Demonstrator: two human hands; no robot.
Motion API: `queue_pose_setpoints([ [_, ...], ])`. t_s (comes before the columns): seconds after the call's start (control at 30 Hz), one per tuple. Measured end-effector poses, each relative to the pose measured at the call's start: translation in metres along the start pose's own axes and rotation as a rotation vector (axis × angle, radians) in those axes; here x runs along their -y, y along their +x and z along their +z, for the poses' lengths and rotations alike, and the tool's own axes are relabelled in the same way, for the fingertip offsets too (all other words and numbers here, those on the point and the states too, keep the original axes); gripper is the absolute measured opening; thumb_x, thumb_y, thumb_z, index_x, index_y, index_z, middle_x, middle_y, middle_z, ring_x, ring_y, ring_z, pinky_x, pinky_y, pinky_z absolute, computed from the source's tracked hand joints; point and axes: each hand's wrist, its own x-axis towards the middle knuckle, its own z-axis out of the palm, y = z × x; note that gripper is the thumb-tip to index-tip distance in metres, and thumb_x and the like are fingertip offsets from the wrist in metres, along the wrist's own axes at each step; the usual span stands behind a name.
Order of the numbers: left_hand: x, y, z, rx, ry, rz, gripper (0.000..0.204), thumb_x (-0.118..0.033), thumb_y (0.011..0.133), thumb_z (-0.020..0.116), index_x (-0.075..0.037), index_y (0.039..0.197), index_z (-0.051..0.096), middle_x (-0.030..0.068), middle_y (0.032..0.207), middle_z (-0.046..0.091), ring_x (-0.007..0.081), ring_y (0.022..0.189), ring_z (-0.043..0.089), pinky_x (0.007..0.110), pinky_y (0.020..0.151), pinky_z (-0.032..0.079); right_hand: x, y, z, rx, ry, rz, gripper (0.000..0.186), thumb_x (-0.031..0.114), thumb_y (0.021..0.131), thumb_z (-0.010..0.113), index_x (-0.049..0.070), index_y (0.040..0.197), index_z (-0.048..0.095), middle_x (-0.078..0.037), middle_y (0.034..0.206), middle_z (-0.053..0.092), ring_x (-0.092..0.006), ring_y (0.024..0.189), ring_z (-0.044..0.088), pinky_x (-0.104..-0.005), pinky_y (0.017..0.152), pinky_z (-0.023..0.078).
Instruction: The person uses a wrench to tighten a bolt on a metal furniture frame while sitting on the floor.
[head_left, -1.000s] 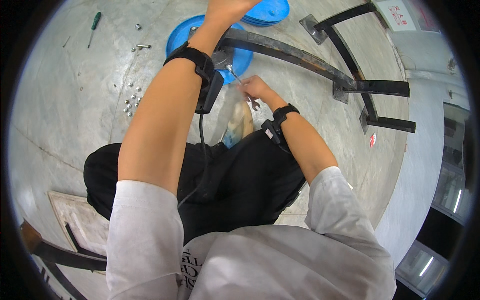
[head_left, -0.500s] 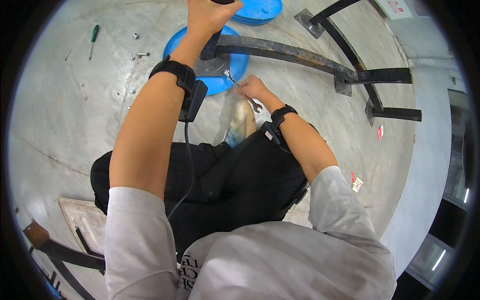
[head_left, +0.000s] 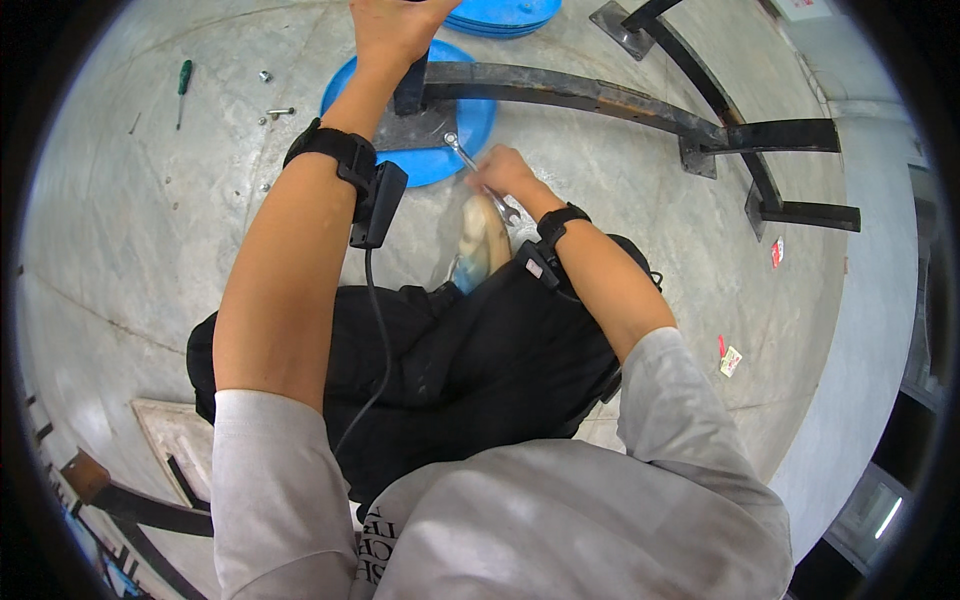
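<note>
At the top, my left hand (head_left: 395, 30) has its fingers closed round the upper part of a black steel upright (head_left: 410, 90). That upright rises from a dark base plate (head_left: 408, 130) lying over a blue round disc (head_left: 468, 120), with a long steel beam (head_left: 560, 92) running rightward from it. My right hand (head_left: 505, 172) is closed on a silver spanner (head_left: 510, 212), whose ring end (head_left: 451, 140) sits on a fastener at the plate's right side. My foot (head_left: 480, 240) is just below the spanner.
More blue discs (head_left: 505, 22) are stacked beyond. A welded black frame (head_left: 762, 180) stands at the right. A green screwdriver (head_left: 185, 78), bolt (head_left: 280, 112) and nuts (head_left: 264, 76) lie left. A board (head_left: 160, 430) and another black frame (head_left: 150, 510) are lower left, a wall (head_left: 860, 340) right.
My left hand and the upright in it have moved leftward in the picture. The view has shifted slightly. My right hand remains on the spanner, shifted a little.
</note>
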Motion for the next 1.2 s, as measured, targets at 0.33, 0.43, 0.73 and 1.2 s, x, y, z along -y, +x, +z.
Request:
queue_pose_setpoints([
  [0.33, -0.001, 0.001, 0.000, 0.057, -0.007, -0.097, 0.035, -0.008, 0.057, 0.064, 0.001, 0.090, 0.055, 0.0064, 0.068, 0.055, 0.0157, 0.061, 0.052, 0.029, 0.057, 0.045, 0.000, 0.005, -0.005, 0.067, 0.039, 0.034, 0.020, 0.020, 0.070, 0.071, 0.003, 0.060, 0.067, -0.005, 0.055, 0.061, -0.0148, 0.047, 0.056, -0.0269, 0.045, 0.047],
  [0.43, -0.003, -0.004, 0.011, 0.007, -0.052, -0.039, 0.031, -0.008, 0.058, 0.064, 0.001, 0.085, 0.054, 0.0043, 0.065, 0.053, 0.0134, 0.057, 0.050, 0.028, 0.053, 0.043, -0.018, 0.005, -0.012, 0.116, 0.035, 0.013, 0.024, 0.026, 0.072, 0.068, 0.003, 0.066, 0.068, -0.008, 0.057, 0.062, -0.0184, 0.047, 0.057, -0.0308, 0.047, 0.048],
  [0.73, 0.029, -0.006, -0.014, 0.044, 0.179, -0.057, 0.028, -0.020, 0.061, 0.070, 0.000, 0.076, 0.056, 0.0045, 0.065, 0.058, 0.0117, 0.059, 0.054, 0.028, 0.055, 0.045, -0.012, 0.000, -0.127, -0.826, -0.315, -0.125, 0.033, 0.033, 0.083, 0.048, 0.004, 0.077, 0.063, -0.020, 0.075, 0.060, -0.0363, 0.073, 0.058, -0.0449, 0.066, 0.046],
  [1.2, 0.033, -0.006, -0.012, 0.022, 0.087, 0.005, 0.032, -0.015, 0.058, 0.069, -0.001, 0.084, 0.056, 0.0040, 0.070, 0.058, 0.0134, 0.064, 0.052, 0.028, 0.062, 0.045, -0.163, 0.026, -0.247, -0.557, -0.624, -0.157, 0.038, 0.033, 0.087, 0.037, 0.002, 0.095, 0.058, -0.016, 0.103, 0.057, -0.0343, 0.098, 0.052, -0.0422, 0.085, 0.038],
])
